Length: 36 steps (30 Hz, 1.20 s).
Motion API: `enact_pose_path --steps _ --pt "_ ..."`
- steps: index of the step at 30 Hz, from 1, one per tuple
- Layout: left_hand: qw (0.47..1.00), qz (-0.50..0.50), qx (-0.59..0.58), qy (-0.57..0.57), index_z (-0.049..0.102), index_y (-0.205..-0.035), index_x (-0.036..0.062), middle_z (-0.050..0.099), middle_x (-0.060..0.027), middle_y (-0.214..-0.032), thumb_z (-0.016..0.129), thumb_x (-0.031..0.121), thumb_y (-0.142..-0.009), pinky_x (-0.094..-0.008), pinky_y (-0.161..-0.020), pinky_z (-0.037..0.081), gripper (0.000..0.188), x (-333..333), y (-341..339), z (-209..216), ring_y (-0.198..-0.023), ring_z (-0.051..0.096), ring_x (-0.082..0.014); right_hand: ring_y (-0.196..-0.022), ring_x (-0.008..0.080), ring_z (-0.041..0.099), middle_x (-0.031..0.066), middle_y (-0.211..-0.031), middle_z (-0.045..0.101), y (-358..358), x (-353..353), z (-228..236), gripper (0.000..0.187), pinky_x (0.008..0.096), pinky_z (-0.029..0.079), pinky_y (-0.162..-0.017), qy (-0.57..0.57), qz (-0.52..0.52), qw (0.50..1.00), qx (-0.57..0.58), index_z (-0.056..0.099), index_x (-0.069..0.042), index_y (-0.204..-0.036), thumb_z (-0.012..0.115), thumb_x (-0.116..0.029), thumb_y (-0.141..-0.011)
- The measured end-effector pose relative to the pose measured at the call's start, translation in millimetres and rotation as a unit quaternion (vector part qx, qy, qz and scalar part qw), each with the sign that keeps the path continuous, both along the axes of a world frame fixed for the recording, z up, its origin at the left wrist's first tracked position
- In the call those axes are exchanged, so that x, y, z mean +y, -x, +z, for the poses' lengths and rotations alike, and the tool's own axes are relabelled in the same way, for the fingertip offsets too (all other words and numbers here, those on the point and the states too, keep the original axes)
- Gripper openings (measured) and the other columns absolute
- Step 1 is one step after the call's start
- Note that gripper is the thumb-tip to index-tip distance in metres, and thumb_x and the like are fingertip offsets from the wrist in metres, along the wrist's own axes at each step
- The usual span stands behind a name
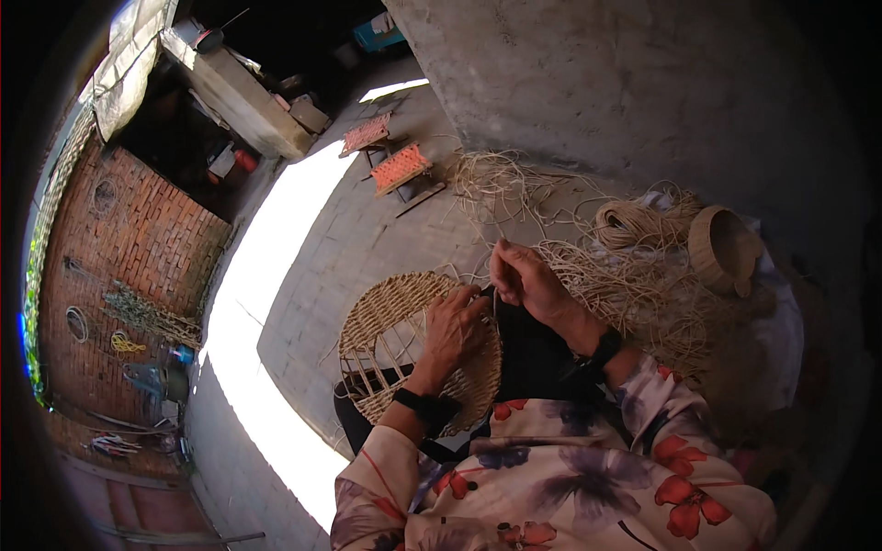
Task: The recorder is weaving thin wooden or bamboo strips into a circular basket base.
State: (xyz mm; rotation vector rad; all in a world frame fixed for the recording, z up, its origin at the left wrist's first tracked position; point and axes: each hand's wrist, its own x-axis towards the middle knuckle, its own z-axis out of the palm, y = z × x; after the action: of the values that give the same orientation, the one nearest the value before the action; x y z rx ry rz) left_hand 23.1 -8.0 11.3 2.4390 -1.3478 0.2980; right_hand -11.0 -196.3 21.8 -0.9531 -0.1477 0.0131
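A round, partly woven straw-coloured panel [386, 308] rests on my lap. Its far side and right side are closely woven, while bare parallel ribs show across the middle and left. My left hand [452, 329] lies over the panel's right part with its fingers bent at the edge, gripping it there. Just to the right and farther out, my right hand [533, 283] is raised off the panel, thumb and forefinger pinched on a thin strand of cord. Part of that strand is hidden behind the fingers.
Loose cord [625, 298] lies heaped on the right, beside a coiled bundle [634, 220] and a woven basket [721, 248] on white cloth. Two low stools [401, 169] with red woven seats stand ahead. A concrete wall [643, 83] rises at the back right; a brick wall [129, 239] stands left.
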Motion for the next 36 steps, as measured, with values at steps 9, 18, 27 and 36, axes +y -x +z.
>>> enact_pose_path --steps 9,18,27,36 --pt "0.957 0.043 0.189 0.216 0.068 -0.093 0.0027 0.063 -0.0151 -0.104 0.063 0.015 -0.087 -0.0471 -0.083 0.044 0.014 19 15 4 -0.097 0.059 -0.0357 -0.054 0.005 0.05 0.0004 -0.066 0.057 -22 47 18 0.048 0.0215 0.039 -0.046 0.157 0.122 0.979 -0.048 0.06 -0.004 -0.084 0.044 -0.046 -0.103" --pt "0.983 0.128 0.08 0.107 0.072 -0.081 0.0024 0.067 -0.0107 -0.078 0.07 0.016 -0.082 -0.0403 -0.079 0.041 0.014 59 23 7 -0.081 0.063 -0.0292 -0.081 0.0309 0.065 0.0129 -0.091 0.06 33 23 -34 0.02 0.0349 0.051 -0.066 0.479 -0.14 0.846 -0.188 0.065 -0.002 -0.101 0.066 -0.001 -0.081" --pt "0.988 0.111 0.062 0.088 0.069 -0.092 0.0041 0.067 -0.0147 -0.072 0.072 0.017 -0.082 -0.0406 -0.059 0.048 0.017 33 -19 19 -0.059 0.062 -0.0304 -0.078 0.032 0.064 0.0157 -0.091 0.053 41 53 -31 0.012 0.0377 0.056 -0.068 0.621 -0.155 0.714 -0.283 0.058 0.002 -0.088 0.058 -0.003 -0.078" --pt "0.951 0.098 0.292 0.025 0.046 -0.139 0.0153 0.062 -0.0124 -0.069 0.06 0.0 -0.081 -0.0403 -0.058 0.05 0.061 47 -8 33 -0.061 0.062 -0.0295 -0.079 0.0337 0.064 0.016 -0.093 0.053 37 50 -30 0.008 0.0417 0.056 -0.068 0.624 -0.115 0.732 -0.249 0.057 0.0 -0.085 0.058 -0.003 -0.078"
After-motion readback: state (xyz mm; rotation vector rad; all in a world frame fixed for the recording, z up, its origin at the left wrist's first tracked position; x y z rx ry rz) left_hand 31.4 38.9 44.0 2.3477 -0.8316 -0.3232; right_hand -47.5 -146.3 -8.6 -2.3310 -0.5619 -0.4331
